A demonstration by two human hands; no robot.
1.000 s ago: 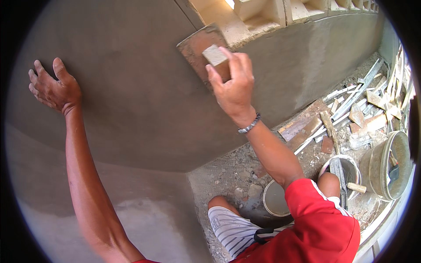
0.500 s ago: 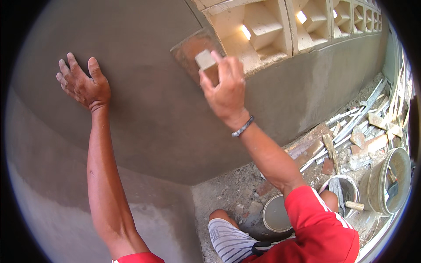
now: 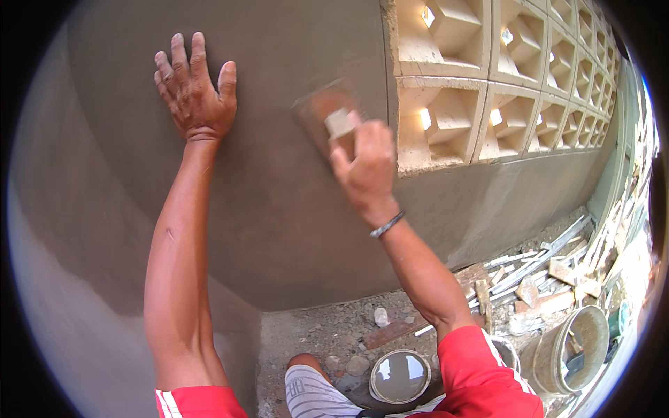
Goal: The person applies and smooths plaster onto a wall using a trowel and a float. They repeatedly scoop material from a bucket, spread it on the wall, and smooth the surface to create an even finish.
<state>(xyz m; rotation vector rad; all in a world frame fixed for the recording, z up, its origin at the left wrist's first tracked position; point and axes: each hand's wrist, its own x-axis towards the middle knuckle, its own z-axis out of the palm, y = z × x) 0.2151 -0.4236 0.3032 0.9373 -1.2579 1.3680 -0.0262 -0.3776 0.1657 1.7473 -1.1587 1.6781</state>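
Note:
My right hand [image 3: 366, 164] grips the pale block handle of a plastering float [image 3: 327, 104], whose thin brownish plate lies against the grey plastered wall [image 3: 279, 230]. Motion blurs the float and my fingertips a little. To the left, my left hand [image 3: 196, 94] rests flat on the same wall with its fingers spread, holding nothing. A dark band circles my right wrist. Close to the float's right side runs the edge of a cream vent-block panel [image 3: 446, 118].
On the rubble floor below, a round bucket [image 3: 399, 376] holds greyish liquid. At lower right stands a larger bucket [image 3: 578, 348] with tools inside. Broken tiles and wood strips [image 3: 543, 279] litter the ground along the wall. Another wall [image 3: 90, 279] meets this one at left.
The view has shifted up, showing more vent blocks. My right hand has moved the float away from the panel's lower corner to plaster left of its edge. My left hand remains spread on the wall.

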